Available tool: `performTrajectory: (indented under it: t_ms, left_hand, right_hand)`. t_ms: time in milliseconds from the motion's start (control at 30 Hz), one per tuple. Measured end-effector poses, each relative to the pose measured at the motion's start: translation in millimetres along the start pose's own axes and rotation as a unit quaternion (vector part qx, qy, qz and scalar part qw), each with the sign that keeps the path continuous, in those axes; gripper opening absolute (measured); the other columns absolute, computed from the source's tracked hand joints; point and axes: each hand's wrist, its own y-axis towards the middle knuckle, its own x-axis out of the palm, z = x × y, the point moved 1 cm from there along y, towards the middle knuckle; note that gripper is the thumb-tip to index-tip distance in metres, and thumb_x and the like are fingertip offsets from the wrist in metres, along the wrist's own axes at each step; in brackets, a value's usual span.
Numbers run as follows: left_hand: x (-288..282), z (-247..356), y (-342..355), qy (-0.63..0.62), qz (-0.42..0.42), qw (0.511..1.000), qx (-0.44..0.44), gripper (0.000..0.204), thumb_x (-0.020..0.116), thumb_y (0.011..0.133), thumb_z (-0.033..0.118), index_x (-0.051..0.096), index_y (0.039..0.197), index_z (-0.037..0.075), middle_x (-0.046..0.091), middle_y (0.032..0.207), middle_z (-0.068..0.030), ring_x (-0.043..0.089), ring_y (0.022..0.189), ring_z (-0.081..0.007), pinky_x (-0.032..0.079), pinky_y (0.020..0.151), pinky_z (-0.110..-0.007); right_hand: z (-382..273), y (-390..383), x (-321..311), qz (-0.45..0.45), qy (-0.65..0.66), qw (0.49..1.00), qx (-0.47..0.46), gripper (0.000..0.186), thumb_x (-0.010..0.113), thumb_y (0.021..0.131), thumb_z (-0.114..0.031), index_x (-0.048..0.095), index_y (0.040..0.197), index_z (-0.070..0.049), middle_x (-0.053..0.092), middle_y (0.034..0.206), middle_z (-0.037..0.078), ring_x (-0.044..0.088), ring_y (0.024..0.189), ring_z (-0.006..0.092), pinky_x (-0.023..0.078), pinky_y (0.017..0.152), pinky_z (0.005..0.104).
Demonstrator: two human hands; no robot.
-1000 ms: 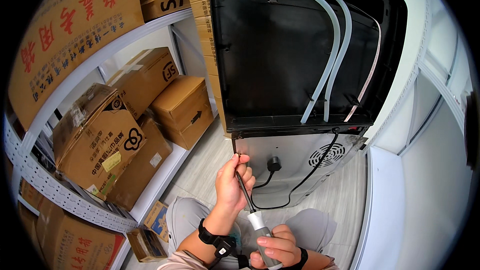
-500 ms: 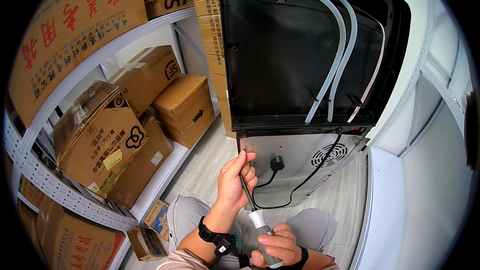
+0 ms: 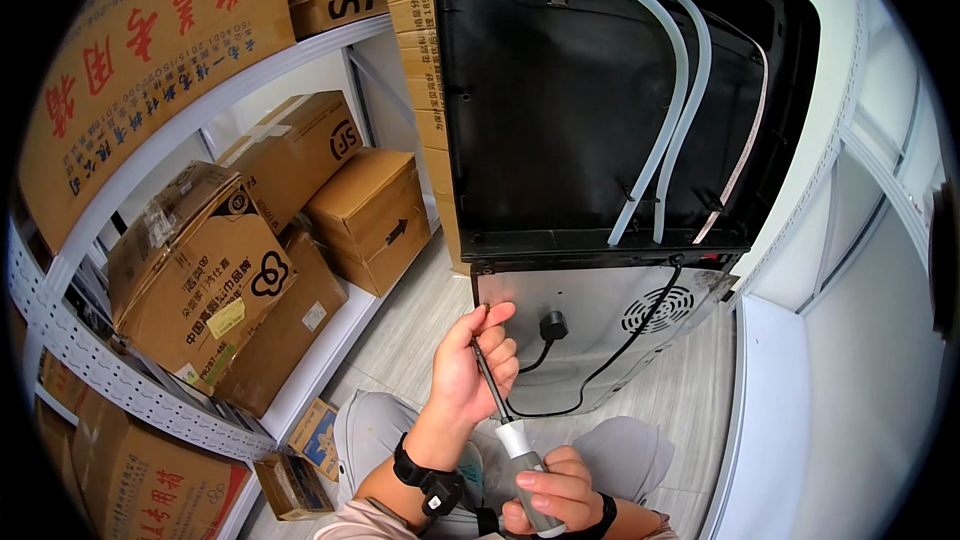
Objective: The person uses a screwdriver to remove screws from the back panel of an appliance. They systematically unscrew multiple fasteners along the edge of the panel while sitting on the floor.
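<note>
- Right hand (image 3: pixel 552 495), nearest, at 6 o'clock: fingers wrapped shut around the grey and white handle of a screwdriver (image 3: pixel 510 420). Full-fist grip, probably for turning force.
- Screwdriver shaft runs up toward 11 o'clock, thin and dark, from the handle to the lower left corner of the appliance.
- Left hand (image 3: pixel 475 365), just above the right: loosely curled, narrow, thumb and forefinger pinching the shaft near its tip. Looks like steadying the tip where it meets the panel. Dark wristband below it.
- Grey metal panel (image 3: pixel 590 325) at centre, the appliance's lower back, with a round vent grille toward 3 o'clock. Tip sits at its left edge; whether on a screw, I cannot tell.
- Black power cord (image 3: pixel 575 380) with plug hangs loose over the panel, unplugged.
- Black upper back (image 3: pixel 540 110) at 12 o'clock, white hoses (image 3: pixel 680 100) clipped down it.
- Cardboard boxes (image 3: pixel 210 270) on white shelving (image 3: pixel 130 380), 9 to 10 o'clock, well apart.
</note>
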Motion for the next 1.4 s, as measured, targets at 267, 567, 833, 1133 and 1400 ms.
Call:
performTrajectory:
  t_ms: [267, 567, 833, 1133, 1400]
  left_hand:
    - [1.5, -2.2, -0.5, -0.052, 0.043, 0.998, 0.016, 0.024, 0.051, 0.095, 0.024, 0.062, 0.084, 0.005, 0.026, 0.053, 0.0063, 0.023, 0.048, -0.0083, 0.021, 0.042, -0.024]
    - [-14.7, -10.9, 0.9, -0.045, -0.018, 0.998, 0.030, 0.022, 0.044, 0.083, 0.022, 0.052, 0.070, 0.007, 0.034, 0.055, -0.0005, 0.030, 0.050, -0.0135, 0.024, 0.045, -0.028]
    - [-30.7, -16.1, -6.2, -0.035, 0.030, 0.999, -0.003, 0.016, 0.042, 0.076, 0.019, 0.049, 0.072, 0.006, 0.034, 0.059, -0.0018, 0.030, 0.052, -0.0152, 0.027, 0.046, -0.030]
    - [-49.7, -2.5, -19.8, 0.068, 0.089, 0.992, -0.064, 0.032, 0.043, 0.094, 0.032, 0.056, 0.080, 0.007, 0.042, 0.063, 0.0022, 0.035, 0.054, -0.0115, 0.031, 0.048, -0.025]
    - [-59.2, 8.9, -23.6, 0.136, 0.065, 0.980, -0.132, 0.028, 0.040, 0.100, 0.021, 0.056, 0.111, 0.000, 0.041, 0.067, 0.0055, 0.036, 0.058, -0.0072, 0.032, 0.051, -0.021]
  right_hand:
    - [0.1, 3.2, -3.9, -0.003, 0.001, 1.000, -0.015, 0.043, 0.075, 0.072, -0.015, 0.048, 0.105, -0.008, 0.064, 0.106, 0.008, 0.046, 0.059, 0.0137, 0.039, 0.055, 0.0269]
    - [-1.1, 4.9, -7.1, 0.017, 0.019, 1.000, -0.018, 0.042, 0.075, 0.072, -0.015, 0.047, 0.104, -0.009, 0.064, 0.105, 0.007, 0.044, 0.057, 0.0135, 0.038, 0.054, 0.0267]
    - [-3.2, 6.7, -10.3, -0.001, 0.008, 1.000, -0.023, 0.041, 0.075, 0.072, -0.016, 0.047, 0.102, -0.008, 0.064, 0.106, 0.007, 0.042, 0.056, 0.0133, 0.038, 0.055, 0.0273]
    - [-7.2, -13.4, 6.3, -0.042, -0.045, 0.998, -0.032, 0.034, 0.073, 0.075, -0.014, 0.051, 0.100, -0.009, 0.065, 0.109, 0.006, 0.042, 0.058, 0.0124, 0.039, 0.057, 0.0264]
    - [-1.5, -41.1, 22.3, -0.072, -0.123, 0.990, 0.017, 0.032, 0.074, 0.080, -0.019, 0.058, 0.108, -0.016, 0.064, 0.112, 0.003, 0.046, 0.071, 0.0151, 0.039, 0.059, 0.0265]
